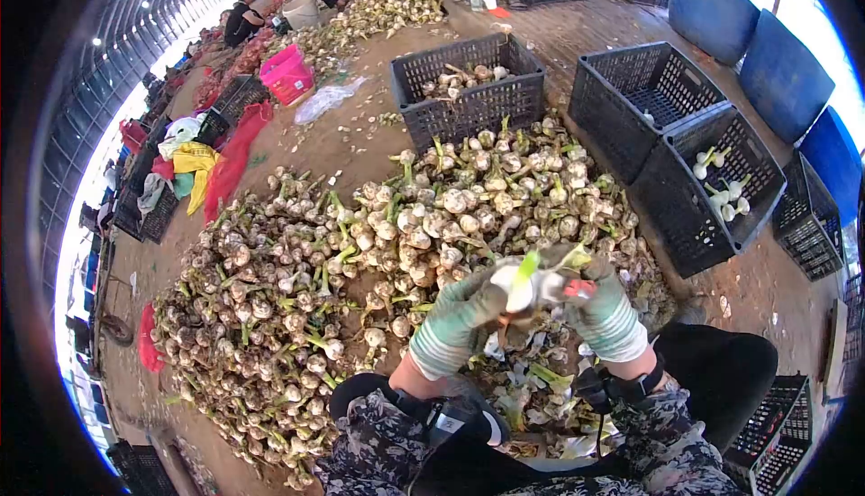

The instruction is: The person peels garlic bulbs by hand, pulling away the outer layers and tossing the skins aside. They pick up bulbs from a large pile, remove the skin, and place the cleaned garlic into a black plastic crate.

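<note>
**Both hands clenched on one bulb**

The left hand and the right hand, both in striped gloves, meet in front of the person's knees and clasp one bulb between them; the left takes its left side, the right its right side, fingers curled tight; the bulb is white and held clear of the ground, with a green stalk rising just above the grip; a small red thing shows at the right fingertips, too blurred to name; straight beneath the grip lie peelings; beyond and to the left of the grip spreads the pile of unpeeled bulbs; past that, a crate holds some more; to the right of the grip, well apart, a second crate holds a few white ones with green stalks.
</note>
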Tool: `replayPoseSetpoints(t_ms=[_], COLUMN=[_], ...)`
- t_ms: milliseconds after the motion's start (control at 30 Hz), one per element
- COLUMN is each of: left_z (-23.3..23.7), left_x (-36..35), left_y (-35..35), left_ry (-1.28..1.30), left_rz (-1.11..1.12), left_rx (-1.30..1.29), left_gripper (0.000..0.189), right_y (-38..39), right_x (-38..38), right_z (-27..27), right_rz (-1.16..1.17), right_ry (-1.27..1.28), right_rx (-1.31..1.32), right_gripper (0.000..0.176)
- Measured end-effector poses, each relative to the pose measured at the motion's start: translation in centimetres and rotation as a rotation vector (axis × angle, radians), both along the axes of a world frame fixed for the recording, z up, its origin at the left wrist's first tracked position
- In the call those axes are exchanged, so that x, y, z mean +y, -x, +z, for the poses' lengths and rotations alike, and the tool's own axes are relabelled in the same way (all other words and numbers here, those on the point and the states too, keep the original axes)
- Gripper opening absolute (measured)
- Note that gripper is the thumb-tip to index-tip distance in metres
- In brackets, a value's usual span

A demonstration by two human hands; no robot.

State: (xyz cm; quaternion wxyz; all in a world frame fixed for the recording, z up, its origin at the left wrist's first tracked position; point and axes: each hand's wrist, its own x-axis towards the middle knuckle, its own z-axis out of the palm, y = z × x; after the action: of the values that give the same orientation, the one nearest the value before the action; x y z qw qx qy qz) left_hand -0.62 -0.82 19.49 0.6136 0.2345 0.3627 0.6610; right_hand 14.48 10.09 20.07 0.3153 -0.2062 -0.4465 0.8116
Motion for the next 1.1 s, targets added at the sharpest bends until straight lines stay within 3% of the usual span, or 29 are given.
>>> replayPoseSetpoints(t_ms=[33,67,100,167,233,300,333,367,433,467,500,567,633,667,733,767,800,833,867,900,933,967,1033,1100], left_z=[0.7,1.0,0.6,0.5,0.6,0.8,0.6,0.2,0.8,0.2,-0.1,0.7,0.2,0.5,0.4,0.2,0.2,0.3,0.2,0.1,0.8,0.5,-0.5,-0.9], left_x=[0.2,0.6,0.8,0.8,0.3,0.4,0.4,0.8,0.9,0.8,1.3,1.4,1.5,1.2,0.9,0.9,0.8,0.8,0.9,1.1,1.1,1.2,1.3,1.3], left_y=[-0.5,-1.3,-1.5,-2.2,-2.0,-1.9,-1.9,-2.3,-2.3,-2.0,-2.6,-2.9,-3.1,-3.4,-3.6,-3.6,-3.5,-3.5,-3.7,-4.0,-4.1,-4.1,-4.1,-4.1], left_ry=[0.098,0.125,0.119,-0.009,-0.012,0.002,-0.094,-0.078,-0.047,0.045,-0.021,-0.061,-0.137,-0.04,0.089,0.08,0.066,0.049,0.035,0.02,-0.002,0.002,0.074,0.041], left_rz=[0.039,0.158,0.154,0.439,0.363,0.239,0.176,0.226,0.082,0.107,0.127,0.078,-0.016,0.046,0.093,0.077,0.061,0.041,0.056,0.073,0.056,0.05,-0.056,-0.042], left_rx=[0.055,0.409,0.412,0.642,0.59,0.028,-0.059,-0.081,-0.198,-0.136,-0.263,-0.226,-0.256,-0.115,0.055,0.139,0.271,0.403,0.393,0.38,0.491,0.485,0.482,0.538], left_gripper=[0.053,0.051,0.051,0.047,0.044,0.04,0.037,0.054,0.057,0.058,0.06,0.062,0.06,0.059,0.057,0.061,0.062,0.064,0.065,0.066,0.067,0.067,0.066,0.064], right_y=[0.2,0.3,0.3,0.0,-0.2,-0.6,-0.8,-0.7,-2.9,-2.7,-4.3,-6.1,-7.9,-7.9,-7.0,-7.0,-8.1,-8.6,-9.4,-9.1,-8.3,-7.6,-6.5,-5.3], right_x=[-0.1,-0.1,-0.1,-0.3,-0.6,0.3,1.0,1.7,2.4,2.2,2.9,1.1,0.6,0.2,0.0,1.5,1.9,2.5,3.0,4.0,3.3,3.6,2.6,2.0], right_z=[0.1,0.3,0.4,0.6,1.4,1.6,1.4,1.7,-3.1,0.3,-3.2,-10.5,-8.3,-6.5,-3.6,-4.0,-3.5,-3.3,-4.6,-6.2,-2.0,-1.3,2.0,1.9], right_rz=[-0.028,-0.058,-0.064,-0.064,-0.13,-0.124,-0.174,-0.268,-0.428,-0.203,-0.121,-0.028,1.04,1.054,1.052,1.14,0.951,0.822,0.537,0.432,0.385,0.337,0.389,0.353], right_ry=[-0.048,-0.225,-0.228,-0.504,-0.612,-0.179,-0.158,0.113,-0.162,-0.144,-0.572,-0.186,-0.998,-0.989,-1.061,-0.804,-0.836,-0.868,-0.862,-0.823,-0.28,-0.462,-0.151,-0.229], right_rx=[-0.065,-0.254,-0.251,-0.379,-0.395,-0.244,-0.165,0.049,-0.225,-0.125,-0.481,-0.419,-1.254,-1.258,-1.562,-1.528,-1.437,-1.198,-0.912,-0.913,-0.663,-0.507,-0.519,-0.439], right_gripper=[0.023,0.022,0.022,0.02,0.017,0.015,0.012,0.009,0.011,0.012,0.012,0.023,0.043,0.043,0.056,0.059,0.054,0.053,0.058,0.061,0.06,0.061,0.056,0.052])
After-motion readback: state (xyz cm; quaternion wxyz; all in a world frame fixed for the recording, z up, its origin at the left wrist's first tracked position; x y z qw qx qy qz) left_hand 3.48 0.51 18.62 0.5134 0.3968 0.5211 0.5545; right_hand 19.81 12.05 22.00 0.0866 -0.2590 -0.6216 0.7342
